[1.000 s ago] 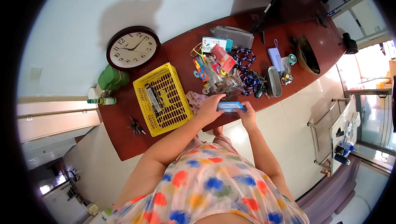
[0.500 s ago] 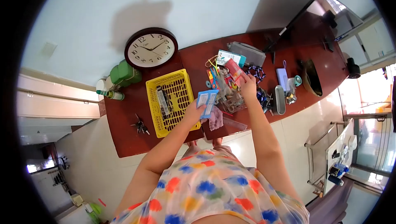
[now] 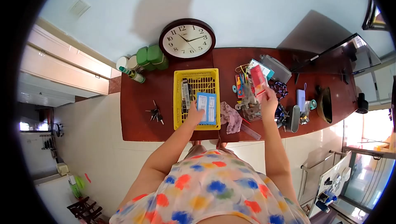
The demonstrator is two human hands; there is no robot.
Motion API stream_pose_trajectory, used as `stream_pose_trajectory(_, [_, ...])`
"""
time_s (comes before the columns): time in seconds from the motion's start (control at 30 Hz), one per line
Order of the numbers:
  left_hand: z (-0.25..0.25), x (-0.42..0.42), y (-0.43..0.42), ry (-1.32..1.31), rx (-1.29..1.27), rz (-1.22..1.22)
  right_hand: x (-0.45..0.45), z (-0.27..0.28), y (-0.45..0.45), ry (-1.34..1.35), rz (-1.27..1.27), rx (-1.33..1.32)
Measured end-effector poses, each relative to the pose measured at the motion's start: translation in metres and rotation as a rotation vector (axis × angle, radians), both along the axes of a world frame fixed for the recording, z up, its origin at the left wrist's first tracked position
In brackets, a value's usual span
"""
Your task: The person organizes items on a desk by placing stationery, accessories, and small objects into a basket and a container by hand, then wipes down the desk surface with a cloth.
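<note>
My left hand [image 3: 195,114] is closed on the edge of a flat blue packet [image 3: 211,119] with white label panels, held over the yellow plastic basket [image 3: 176,100]. Inside that basket, along its left side, lies a long black-and-white package [image 3: 185,93]. Over a pile of small items to the right, my right hand [image 3: 270,101] grips a red-and-pink flat packet [image 3: 258,77]. Beneath it are clear plastic bags [image 3: 250,110] and, at the pile's left, scissors with blue handles [image 3: 240,80]. A pink patterned cloth [image 3: 232,119] lies between basket and pile.
A round clock [image 3: 187,38] leans on the wall behind the basket. Keys [image 3: 155,113] lie at left, near green containers [image 3: 153,57] and a green bottle [image 3: 134,75]. Rightward are a grey case [image 3: 276,68], an oval tin [image 3: 293,119], a bowl [image 3: 325,105] and a monitor [image 3: 346,57].
My left hand has brought the blue packet from the basket's right edge to over the basket. My right hand has raised the red packet slightly from the pile. The camera view has turned.
</note>
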State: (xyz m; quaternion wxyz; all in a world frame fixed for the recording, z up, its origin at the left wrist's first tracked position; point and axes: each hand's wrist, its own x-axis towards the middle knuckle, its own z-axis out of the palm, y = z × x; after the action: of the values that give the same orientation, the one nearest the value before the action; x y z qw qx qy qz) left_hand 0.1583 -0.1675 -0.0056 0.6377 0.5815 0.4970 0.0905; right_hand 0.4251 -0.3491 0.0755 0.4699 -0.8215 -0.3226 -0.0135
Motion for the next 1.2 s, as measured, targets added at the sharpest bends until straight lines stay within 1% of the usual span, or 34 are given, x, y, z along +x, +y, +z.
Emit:
stream_pose_trajectory(0.03, [0.002, -0.006, 0.005, 0.007, -0.019, 0.042, -0.014, 0.004, 0.003, 0.06, 0.026, 0.015])
stream_pose_trajectory(0.07, [-0.007, -0.013, 0.013, 0.031, 0.045, 0.027, -0.032, 0.008, 0.009, 0.168, 0.057, 0.069])
stream_pose_trajectory(0.1, [-0.007, -0.021, 0.018, -0.015, 0.035, 0.06, -0.05, 0.01, 0.016, 0.277, 0.086, 0.122])
stream_pose_trajectory(0.17, [-0.001, -0.033, 0.028, -0.106, 0.016, 0.125, -0.079, -0.009, 0.031, 0.506, 0.152, 0.08])
stream_pose_trajectory(0.2, [0.003, -0.041, 0.034, -0.115, 0.032, 0.142, -0.098, 0.001, 0.042, 0.579, 0.172, 0.028])
stream_pose_trajectory(0.23, [0.016, -0.046, 0.036, -0.133, 0.028, 0.18, -0.112, -0.015, 0.052, 0.524, 0.251, 0.03])
stream_pose_trajectory(0.3, [0.036, -0.056, 0.041, -0.17, 0.022, 0.252, -0.14, -0.054, 0.073, 0.631, 0.297, 0.123])
stream_pose_trajectory(0.37, [0.035, -0.069, 0.047, -0.158, 0.062, 0.266, -0.163, -0.05, 0.093, 0.712, 0.22, 0.008])
stream_pose_trajectory(0.43, [0.067, -0.074, 0.046, -0.091, 0.058, 0.301, -0.178, -0.067, 0.111, 0.967, 0.183, 0.104])
stream_pose_trajectory(0.47, [0.063, -0.08, 0.049, -0.115, 0.075, 0.31, -0.183, -0.077, 0.119, 1.094, 0.163, 0.155])
stream_pose_trajectory(0.57, [0.051, -0.1, 0.057, -0.151, 0.122, 0.34, -0.199, -0.094, 0.138, 1.128, 0.172, 0.245])
stream_pose_trajectory(0.6, [0.051, -0.105, 0.058, -0.142, 0.129, 0.346, -0.205, -0.095, 0.141, 1.205, 0.171, 0.276])
stream_pose_trajectory(0.7, [0.056, -0.114, 0.061, -0.169, 0.1, 0.371, -0.223, -0.098, 0.15, 1.286, 0.179, 0.227])
stream_pose_trajectory(0.73, [0.058, -0.117, 0.063, -0.186, 0.084, 0.383, -0.228, -0.103, 0.149, 1.323, 0.184, 0.28])
stream_pose_trajectory(0.83, [0.05, -0.123, 0.067, -0.227, 0.071, 0.399, -0.233, -0.106, 0.142, 1.222, 0.183, 0.214])
stream_pose_trajectory(0.97, [0.05, -0.12, 0.066, -0.253, 0.003, 0.398, -0.212, -0.099, 0.137, 1.244, 0.112, 0.353])
stream_pose_trajectory(1.0, [0.055, -0.117, 0.064, -0.248, 0.0, 0.389, -0.204, -0.092, 0.136, 1.248, 0.081, 0.277])
stream_pose_trajectory(1.1, [0.056, -0.11, 0.06, -0.266, -0.008, 0.376, -0.195, -0.101, 0.139, 1.264, 0.027, 0.379])
stream_pose_trajectory(1.13, [0.055, -0.108, 0.059, -0.27, -0.007, 0.371, -0.193, -0.11, 0.139, 1.253, -0.037, 0.299])
stream_pose_trajectory(1.2, [0.059, -0.102, 0.056, -0.253, -0.003, 0.348, -0.194, -0.123, 0.142, 1.216, -0.067, 0.297])
